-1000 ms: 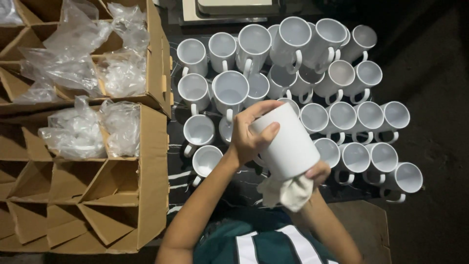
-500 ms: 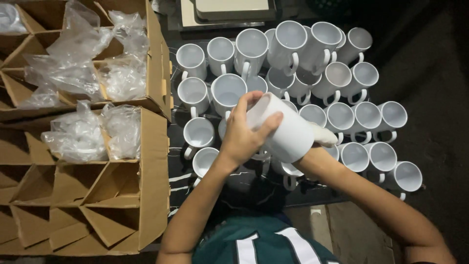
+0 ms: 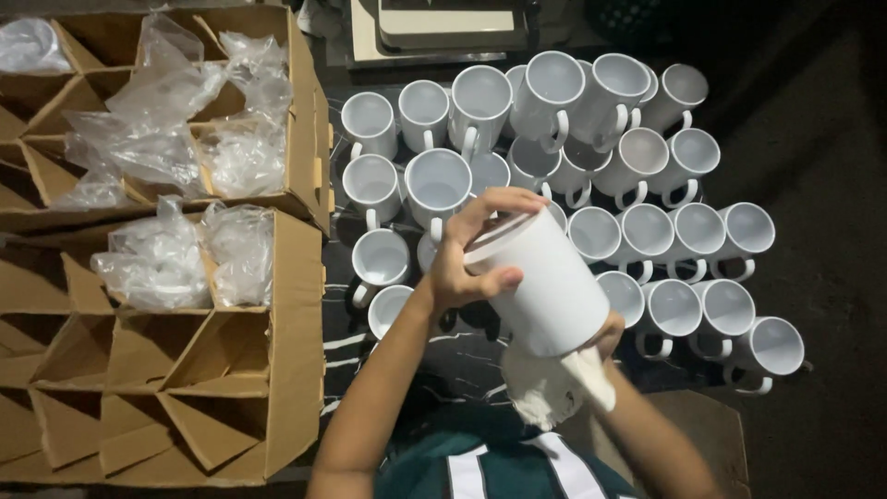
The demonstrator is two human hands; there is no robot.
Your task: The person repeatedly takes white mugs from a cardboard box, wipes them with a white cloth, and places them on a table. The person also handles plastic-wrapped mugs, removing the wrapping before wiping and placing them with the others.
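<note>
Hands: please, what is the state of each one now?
Left hand: closed around the white mug, near its base.
Right hand: mostly hidden behind the mug, with a white cloth; grip cannot be told.

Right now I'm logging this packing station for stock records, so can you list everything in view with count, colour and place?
Held mug: one, white, tilted, centre.
Cloth: one, white, bunched at the held mug's lower end.
Standing mugs: roughly two dozen, white, crowded on the dark surface, centre and right; some stacked.
Cardboard boxes: two, brown, with dividers, left.
Plastic bags: several, clear, crumpled in the box compartments.
Flat object: one, pale, top edge, partly cut off.
Left hand: grips the held mug near its upper end.
Right hand: mostly hidden under the held mug, with the cloth.
</note>
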